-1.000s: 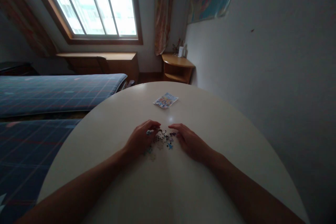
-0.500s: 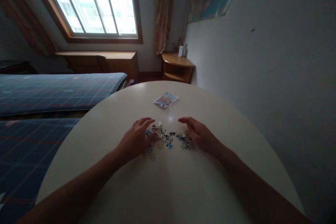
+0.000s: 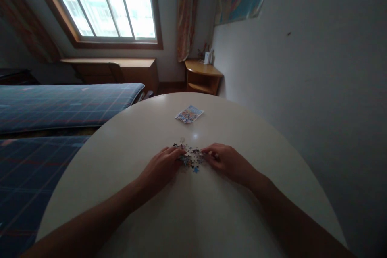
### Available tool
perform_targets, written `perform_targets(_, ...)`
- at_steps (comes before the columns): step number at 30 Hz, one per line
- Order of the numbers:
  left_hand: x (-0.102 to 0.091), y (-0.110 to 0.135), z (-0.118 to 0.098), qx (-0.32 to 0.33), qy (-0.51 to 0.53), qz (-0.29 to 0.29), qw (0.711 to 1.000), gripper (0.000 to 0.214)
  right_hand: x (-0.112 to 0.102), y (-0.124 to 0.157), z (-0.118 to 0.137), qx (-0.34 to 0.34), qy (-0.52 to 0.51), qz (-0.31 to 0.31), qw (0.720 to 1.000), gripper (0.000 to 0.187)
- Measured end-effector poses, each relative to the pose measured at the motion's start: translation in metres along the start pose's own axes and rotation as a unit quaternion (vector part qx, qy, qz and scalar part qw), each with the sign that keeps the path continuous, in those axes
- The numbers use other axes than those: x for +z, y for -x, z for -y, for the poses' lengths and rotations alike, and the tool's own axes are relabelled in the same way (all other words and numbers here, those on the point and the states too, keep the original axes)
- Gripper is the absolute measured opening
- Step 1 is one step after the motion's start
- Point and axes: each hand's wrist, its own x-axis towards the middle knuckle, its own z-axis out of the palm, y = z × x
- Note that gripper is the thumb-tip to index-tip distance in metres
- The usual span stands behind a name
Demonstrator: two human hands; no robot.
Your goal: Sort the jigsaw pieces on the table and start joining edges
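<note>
A heap of small jigsaw puzzle pieces [image 3: 190, 157], white, blue and dark, lies on the round white table [image 3: 193, 213]. At the heap's left side is my left hand [image 3: 165, 164], palm down, its fingers stretched over the edge of the pieces and holding none that I can see. My right hand [image 3: 222, 158] touches the right side with its fingertips, the fingers bent but apart. Some pieces under both hands are hidden. One light blue piece [image 3: 196, 169] sticks out at the near edge, and a pale piece [image 3: 182, 140] lies just beyond the heap.
Farther back on the table lies a small printed picture sheet [image 3: 189, 114]. A bed with a blue plaid mattress [image 3: 60, 102] stands to the left, and a white wall [image 3: 302, 80] rises on the right. Behind the table are a wooden corner cabinet [image 3: 204, 68] and a desk [image 3: 121, 63].
Both hands have come inward and lower, onto the pieces. The spread pieces are now gathered into a tighter heap between them. The view has shifted slightly.
</note>
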Motion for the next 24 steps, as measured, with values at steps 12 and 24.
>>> perform_targets(12,-0.009,-0.011,0.009,-0.034,0.115,-0.131,0.984,0.017,-0.007,0.002,-0.011,0.007,-0.016,-0.006,1.000,0.051)
perform_targets(24,0.004,-0.020,0.013,-0.052,0.262,-0.016,0.963,0.033,0.045,0.010,0.034,-0.088,0.105,0.101,0.985,0.112)
